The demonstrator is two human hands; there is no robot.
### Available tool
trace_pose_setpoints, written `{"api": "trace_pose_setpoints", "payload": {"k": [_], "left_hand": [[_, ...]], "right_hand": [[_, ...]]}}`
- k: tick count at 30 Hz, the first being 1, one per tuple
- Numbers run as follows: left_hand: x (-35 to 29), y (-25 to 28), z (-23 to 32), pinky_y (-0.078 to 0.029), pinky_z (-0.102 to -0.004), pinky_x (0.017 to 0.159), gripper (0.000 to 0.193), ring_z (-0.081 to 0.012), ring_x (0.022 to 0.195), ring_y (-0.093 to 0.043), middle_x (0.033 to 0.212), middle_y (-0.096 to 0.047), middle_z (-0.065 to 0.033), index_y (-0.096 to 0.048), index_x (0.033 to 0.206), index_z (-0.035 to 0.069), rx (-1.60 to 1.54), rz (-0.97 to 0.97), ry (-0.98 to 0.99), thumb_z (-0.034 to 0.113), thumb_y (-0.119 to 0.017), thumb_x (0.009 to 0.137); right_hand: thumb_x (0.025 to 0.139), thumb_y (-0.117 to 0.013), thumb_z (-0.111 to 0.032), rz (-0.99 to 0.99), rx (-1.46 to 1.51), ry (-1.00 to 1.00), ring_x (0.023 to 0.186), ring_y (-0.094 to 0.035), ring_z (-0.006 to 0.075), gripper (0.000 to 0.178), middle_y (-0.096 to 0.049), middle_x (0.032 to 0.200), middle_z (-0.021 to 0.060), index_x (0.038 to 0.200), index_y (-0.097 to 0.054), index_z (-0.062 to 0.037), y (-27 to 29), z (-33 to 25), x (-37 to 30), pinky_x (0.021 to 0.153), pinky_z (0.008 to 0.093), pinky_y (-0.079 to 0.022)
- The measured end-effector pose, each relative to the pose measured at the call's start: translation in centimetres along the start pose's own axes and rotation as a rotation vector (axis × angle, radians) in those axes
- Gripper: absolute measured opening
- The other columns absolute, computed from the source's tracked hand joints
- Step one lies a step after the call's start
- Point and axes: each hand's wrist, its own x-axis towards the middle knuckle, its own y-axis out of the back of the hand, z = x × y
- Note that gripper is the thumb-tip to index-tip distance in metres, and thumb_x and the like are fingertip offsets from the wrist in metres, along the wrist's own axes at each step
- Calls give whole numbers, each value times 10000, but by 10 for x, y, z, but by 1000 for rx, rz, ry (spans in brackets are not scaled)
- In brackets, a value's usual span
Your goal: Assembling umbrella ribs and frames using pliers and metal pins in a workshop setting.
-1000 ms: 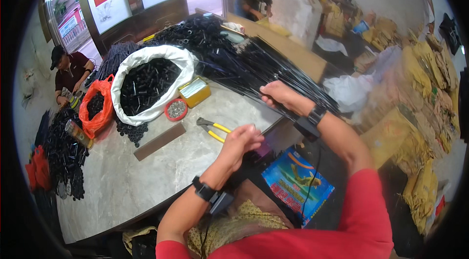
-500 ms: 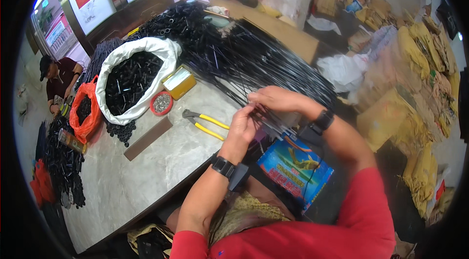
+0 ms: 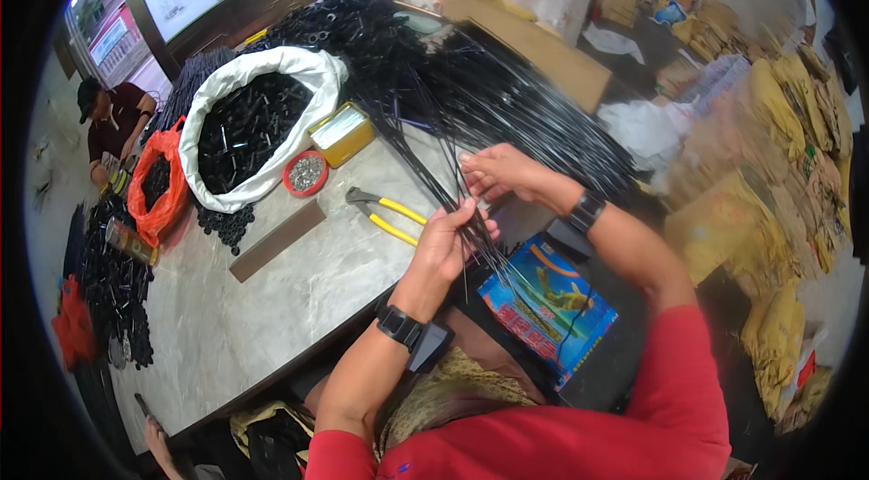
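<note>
My left hand (image 3: 444, 240) is closed around a loose bundle of thin black rods (image 3: 418, 163), near the table's front edge. Their ends stick out below it, over a blue printed packet (image 3: 548, 299). Close by on the upper right, my right hand (image 3: 502, 174) has its fingers bent and parted, the tips beside the rods. No rod clearly shows in its grip. Yellow-handled pliers (image 3: 385, 215) lie on the table left of my left hand. Behind my hands spreads a large pile of long black rods (image 3: 543, 109).
A white sack (image 3: 190, 159) of black parts, a red bag (image 3: 145, 218), a red dish (image 3: 305, 174) of small metal pieces and a yellow tin (image 3: 348, 147) stand on the table (image 3: 272, 317). Another person (image 3: 118, 123) sits at left; someone's hand (image 3: 158, 444) shows lower left.
My hands have drawn apart: the left sits slightly lower with the rods, and the right has opened its fingers. Someone else's hand has appeared at the lower left.
</note>
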Motion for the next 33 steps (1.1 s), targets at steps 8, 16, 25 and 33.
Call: {"api": "trace_pose_setpoints", "payload": {"k": [8,16,25,33], "left_hand": [[-5,13,0,-607,-428,811,147,-304,888,-711,935,-684,-126,-620,979,-4,-14,38,-70,140,-643,957],[-10,9,0,-598,-417,838,148,-314,947,-705,962,-679,-142,-601,1015,-1,-92,33,-80,135,-629,965],[-10,1,0,-593,-409,791,161,-261,854,-692,948,-667,-129,-576,1028,6,64,77,-158,164,-572,998],[-18,2,6,-579,-454,892,275,-337,992,-683,1074,-656,-193,-532,1163,-29,47,114,-71,188,-406,1052]], "right_hand": [[894,-744,-255,24,5,24,649,-625,122,206,-691,804,45,864,-646,-77,-9,-10,22,554,281,-495],[908,-727,-241,64,84,83,592,-617,117,234,-676,752,53,875,-560,-80,-8,-3,19,466,266,-442],[898,-748,-294,85,6,79,494,-545,100,292,-656,679,66,804,-588,-68,-19,-2,25,418,236,-409],[888,-739,-277,-3,-27,91,483,-502,83,267,-573,616,5,780,-607,-72,-28,0,25,409,241,-363]]}}
